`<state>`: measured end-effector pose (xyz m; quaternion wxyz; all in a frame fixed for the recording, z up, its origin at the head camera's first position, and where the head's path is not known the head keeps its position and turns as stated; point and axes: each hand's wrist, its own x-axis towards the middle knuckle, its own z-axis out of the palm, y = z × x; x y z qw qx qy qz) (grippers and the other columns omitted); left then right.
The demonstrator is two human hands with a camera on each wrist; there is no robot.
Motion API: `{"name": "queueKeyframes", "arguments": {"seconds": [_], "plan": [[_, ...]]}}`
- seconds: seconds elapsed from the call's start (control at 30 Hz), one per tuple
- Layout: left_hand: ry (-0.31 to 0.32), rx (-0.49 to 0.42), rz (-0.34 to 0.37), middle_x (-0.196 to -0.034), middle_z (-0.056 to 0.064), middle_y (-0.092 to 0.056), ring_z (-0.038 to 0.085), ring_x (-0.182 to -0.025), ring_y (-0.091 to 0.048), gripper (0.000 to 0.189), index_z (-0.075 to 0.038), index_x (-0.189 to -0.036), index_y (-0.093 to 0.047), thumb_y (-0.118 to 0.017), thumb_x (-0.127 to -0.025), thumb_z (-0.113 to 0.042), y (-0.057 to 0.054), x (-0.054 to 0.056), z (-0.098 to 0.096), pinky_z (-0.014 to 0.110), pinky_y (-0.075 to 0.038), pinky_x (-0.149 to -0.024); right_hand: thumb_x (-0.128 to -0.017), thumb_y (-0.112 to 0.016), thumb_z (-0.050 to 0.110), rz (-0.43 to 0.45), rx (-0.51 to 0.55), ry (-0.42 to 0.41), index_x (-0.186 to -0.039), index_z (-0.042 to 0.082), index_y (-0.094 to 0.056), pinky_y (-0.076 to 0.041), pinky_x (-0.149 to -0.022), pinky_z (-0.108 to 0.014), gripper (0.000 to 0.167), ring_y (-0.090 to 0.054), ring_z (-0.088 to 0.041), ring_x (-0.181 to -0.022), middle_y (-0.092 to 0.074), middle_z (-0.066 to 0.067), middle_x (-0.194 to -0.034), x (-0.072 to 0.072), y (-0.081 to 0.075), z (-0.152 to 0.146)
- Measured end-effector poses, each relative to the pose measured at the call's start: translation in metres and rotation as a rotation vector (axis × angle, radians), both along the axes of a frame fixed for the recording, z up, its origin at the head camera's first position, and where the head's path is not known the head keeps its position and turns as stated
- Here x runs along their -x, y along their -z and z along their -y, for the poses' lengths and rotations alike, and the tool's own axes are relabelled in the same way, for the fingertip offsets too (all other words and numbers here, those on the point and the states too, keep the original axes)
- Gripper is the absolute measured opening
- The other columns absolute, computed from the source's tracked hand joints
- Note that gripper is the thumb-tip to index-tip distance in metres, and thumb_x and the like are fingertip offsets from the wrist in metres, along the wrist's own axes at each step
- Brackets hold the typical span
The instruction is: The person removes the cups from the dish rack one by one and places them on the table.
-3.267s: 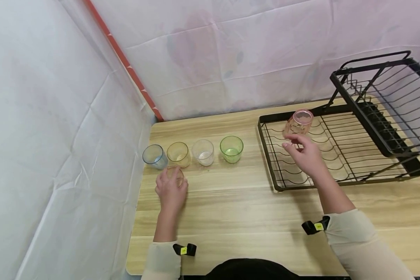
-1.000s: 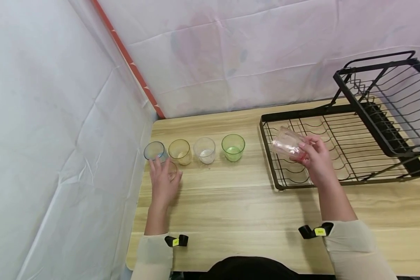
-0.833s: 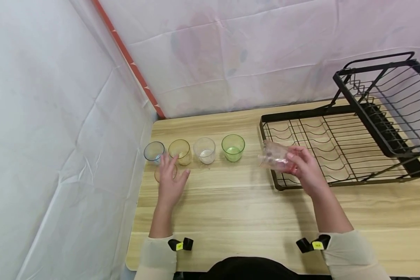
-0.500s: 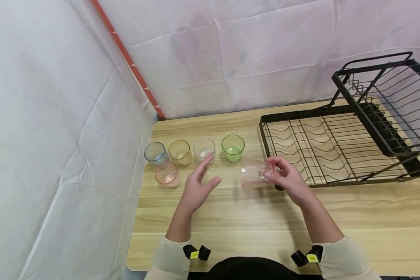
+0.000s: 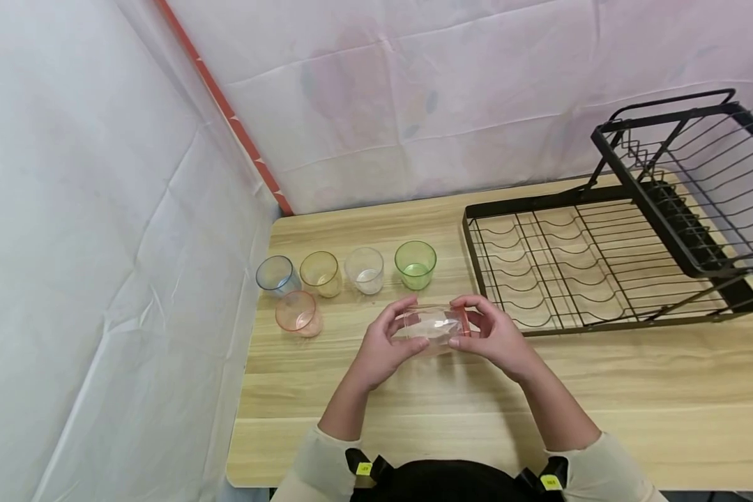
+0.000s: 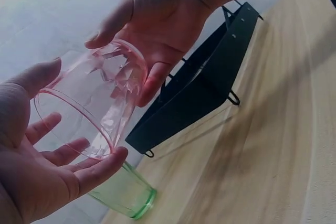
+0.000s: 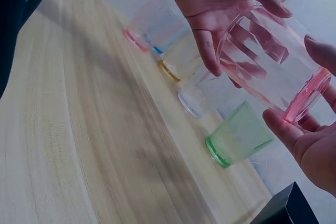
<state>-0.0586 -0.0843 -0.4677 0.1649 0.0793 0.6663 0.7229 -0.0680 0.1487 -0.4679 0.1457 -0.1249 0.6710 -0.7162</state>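
Above the table, both hands hold a clear pink glass (image 5: 437, 325) lying on its side. My left hand (image 5: 379, 347) is at its open rim, thumb and fingers on opposite sides, as the left wrist view also shows. My right hand (image 5: 494, 340) grips the base end, where the pink is deepest in the right wrist view. A second pink glass (image 5: 298, 315) stands upright on the table at the left, in front of a blue glass (image 5: 279, 276) and a yellow glass (image 5: 321, 275). Just beyond the hands stands a green glass (image 5: 415, 266).
A colourless glass (image 5: 365, 270) stands between the yellow and green ones. To the right is a black wire dish rack (image 5: 527, 206) with a raised upper tier (image 5: 646, 199); its near left corner lies close to the right hand. White cloth (image 5: 176, 279) borders the table on the left and back.
The right hand has lifted the pink glass from the rack and brought it left, turned on its side. The left hand has left the other pink glass and come to the rim of this one.
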Motion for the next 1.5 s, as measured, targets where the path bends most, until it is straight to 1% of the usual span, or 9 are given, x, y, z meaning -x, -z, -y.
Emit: {"name": "queueKeyframes", "arguments": {"seconds": [0.13, 0.23, 0.37, 0.5, 0.67, 0.87, 1.03, 1.3, 1.5], "plan": [[-0.041, 0.016, 0.022, -0.141, 0.011, -0.049, 0.025, -0.123, -0.057, 0.058, -0.015, -0.142, -0.048, -0.072, -0.089, -0.016, 0.003, 0.000, 0.000, 0.035, -0.059, -0.081, -0.078, -0.079, 0.000, -0.137, -0.130, -0.001, -0.131, 0.001, -0.053, -0.055, -0.091, -0.034, 0.059, -0.055, -0.017, -0.119, -0.047, -0.017, -0.139, -0.001, -0.003, 0.002], [-0.078, 0.015, 0.078, -0.137, 0.014, -0.053, 0.025, -0.114, -0.062, 0.051, -0.015, -0.141, -0.048, -0.067, -0.094, -0.020, 0.004, 0.002, -0.001, 0.031, -0.059, -0.072, -0.075, -0.084, 0.007, -0.256, -0.239, -0.011, -0.132, 0.008, -0.058, -0.046, -0.101, -0.049, 0.062, -0.045, -0.023, -0.130, -0.042, -0.012, -0.147, -0.002, -0.005, 0.005], [-0.113, 0.022, 0.139, -0.135, 0.020, -0.057, 0.033, -0.114, -0.063, 0.045, -0.014, -0.140, -0.049, -0.060, -0.098, -0.027, 0.006, 0.004, 0.000, 0.026, -0.056, -0.062, -0.075, -0.086, 0.013, -0.350, -0.313, -0.051, -0.132, 0.017, -0.061, -0.036, -0.101, -0.064, 0.062, -0.037, -0.031, -0.137, -0.038, -0.008, -0.153, -0.004, -0.007, 0.008], [-0.093, 0.018, 0.167, -0.136, 0.024, -0.056, 0.037, -0.112, -0.065, 0.047, -0.010, -0.141, -0.047, -0.054, -0.101, -0.032, 0.006, 0.005, 0.001, 0.027, -0.056, -0.058, -0.076, -0.084, 0.011, -0.381, -0.325, -0.047, -0.127, 0.014, -0.064, -0.044, -0.100, -0.051, 0.055, -0.043, -0.027, -0.132, -0.043, -0.010, -0.149, -0.004, -0.005, 0.010], [-0.073, 0.032, 0.152, -0.136, 0.024, -0.053, 0.035, -0.115, -0.062, 0.047, -0.013, -0.144, -0.044, -0.054, -0.101, -0.028, 0.007, 0.005, 0.001, 0.032, -0.059, -0.071, -0.077, -0.083, 0.008, -0.257, -0.251, 0.013, -0.126, 0.008, -0.063, -0.055, -0.085, -0.029, 0.052, -0.054, -0.015, -0.114, -0.053, -0.011, -0.137, -0.001, 0.001, 0.009], [-0.017, 0.077, 0.023, -0.147, 0.014, -0.043, 0.036, -0.134, -0.045, 0.062, -0.021, -0.148, -0.040, -0.068, -0.093, -0.024, 0.008, 0.003, 0.002, 0.038, -0.054, -0.093, -0.087, -0.074, 0.008, -0.016, -0.140, 0.053, -0.132, 0.004, -0.056, -0.059, -0.074, -0.031, 0.048, -0.063, -0.013, -0.097, -0.056, -0.019, -0.128, -0.001, 0.008, 0.008], [0.010, 0.042, -0.042, -0.150, 0.010, -0.040, 0.035, -0.138, -0.040, 0.070, -0.021, -0.148, -0.041, -0.074, -0.087, -0.017, 0.010, 0.002, 0.002, 0.038, -0.053, -0.096, -0.097, -0.063, 0.015, 0.082, -0.115, 0.036, -0.134, -0.001, -0.052, -0.059, -0.066, -0.035, 0.042, -0.064, -0.015, -0.082, -0.053, -0.026, -0.126, 0.000, 0.010, 0.008], [-0.001, 0.097, -0.072, -0.149, 0.008, -0.043, 0.037, -0.133, -0.045, 0.062, -0.026, -0.145, -0.045, -0.072, -0.090, -0.015, 0.012, -0.002, -0.001, 0.030, -0.057, -0.086, -0.101, -0.055, 0.026, 0.169, -0.144, 0.005, -0.138, 0.001, -0.050, -0.059, -0.070, -0.034, 0.044, -0.067, -0.016, -0.087, -0.054, -0.029, -0.127, 0.000, 0.016, 0.008], [-0.015, 0.221, -0.153, -0.154, 0.000, -0.037, 0.031, -0.136, -0.042, 0.055, -0.028, -0.146, -0.045, -0.065, -0.096, -0.020, 0.016, -0.004, -0.004, 0.031, -0.055, -0.089, -0.100, -0.057, 0.028, 0.124, -0.238, 0.009, -0.137, 0.005, -0.053, -0.058, -0.072, -0.035, 0.044, -0.065, -0.018, -0.088, -0.059, -0.024, -0.128, -0.001, 0.022, 0.009]]}}
